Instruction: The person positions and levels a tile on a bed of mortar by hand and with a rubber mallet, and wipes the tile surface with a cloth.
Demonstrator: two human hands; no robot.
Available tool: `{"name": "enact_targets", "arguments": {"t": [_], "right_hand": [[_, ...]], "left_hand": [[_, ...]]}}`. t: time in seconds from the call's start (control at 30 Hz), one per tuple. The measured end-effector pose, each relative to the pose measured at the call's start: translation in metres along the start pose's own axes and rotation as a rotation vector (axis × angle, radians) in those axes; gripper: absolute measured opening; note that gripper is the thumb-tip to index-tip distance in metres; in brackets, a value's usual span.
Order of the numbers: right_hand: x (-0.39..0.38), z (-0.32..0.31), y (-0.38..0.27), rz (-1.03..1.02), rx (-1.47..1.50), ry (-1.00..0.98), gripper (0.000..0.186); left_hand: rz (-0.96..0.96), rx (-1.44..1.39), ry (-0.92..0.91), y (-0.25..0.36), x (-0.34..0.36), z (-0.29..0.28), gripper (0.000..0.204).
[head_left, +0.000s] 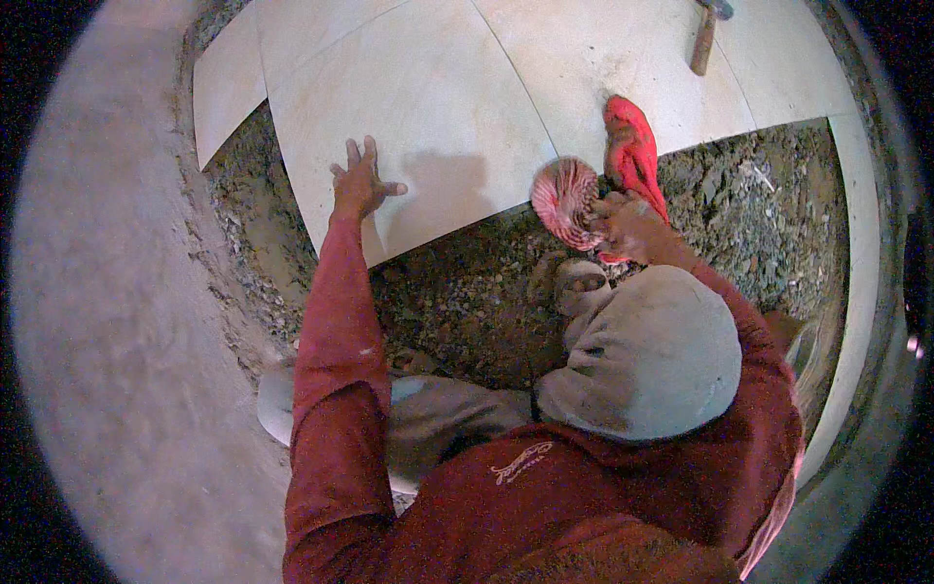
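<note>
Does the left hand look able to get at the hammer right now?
Probably, with a lean: the left hand looks empty, and only pale floor tiles lie between, though the hammer sits farther forward and right.

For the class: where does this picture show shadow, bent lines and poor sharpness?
Head view: a soft-edged shadow on the tile, right of the left hand; head view: the pale strip bows along the rim; head view: grain throughout, and the floor at left looks smeary.

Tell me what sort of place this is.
Probably a construction site: large flat cream tiles, bare dark gravelly ground beside them, and a brown-handled tool, likely a hammer, on the tiles.
</note>
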State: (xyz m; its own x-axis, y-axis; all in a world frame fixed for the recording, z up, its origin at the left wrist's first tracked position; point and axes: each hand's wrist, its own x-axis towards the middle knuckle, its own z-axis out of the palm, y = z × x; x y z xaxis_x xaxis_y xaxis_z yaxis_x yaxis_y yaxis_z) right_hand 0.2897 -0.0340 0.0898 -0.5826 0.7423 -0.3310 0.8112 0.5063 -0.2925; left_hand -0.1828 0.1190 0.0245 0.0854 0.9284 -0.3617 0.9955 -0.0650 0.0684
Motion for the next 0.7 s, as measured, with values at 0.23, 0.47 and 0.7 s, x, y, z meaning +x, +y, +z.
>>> {"name": "enact_targets", "arguments": {"t": [0.23,0.47,0.7], "right_hand": [[-0.001,-0.198,0.156,-0.066,-0.292,0.993,0.043],[0.115,-0.183,0.174,0.715,-0.292,0.997,0.06],[0.165,0.023,0.21,0.558,-0.295,0.924,0.063]], "left_hand": [[0.591,-0.092,0.263,0.073,-0.01,0.039,0.075],[0.719,-0.134,0.472,0.236,-0.051,0.068,0.072],[0.628,0.026,0.481,0.245,0.019,0.052,0.066]]}}
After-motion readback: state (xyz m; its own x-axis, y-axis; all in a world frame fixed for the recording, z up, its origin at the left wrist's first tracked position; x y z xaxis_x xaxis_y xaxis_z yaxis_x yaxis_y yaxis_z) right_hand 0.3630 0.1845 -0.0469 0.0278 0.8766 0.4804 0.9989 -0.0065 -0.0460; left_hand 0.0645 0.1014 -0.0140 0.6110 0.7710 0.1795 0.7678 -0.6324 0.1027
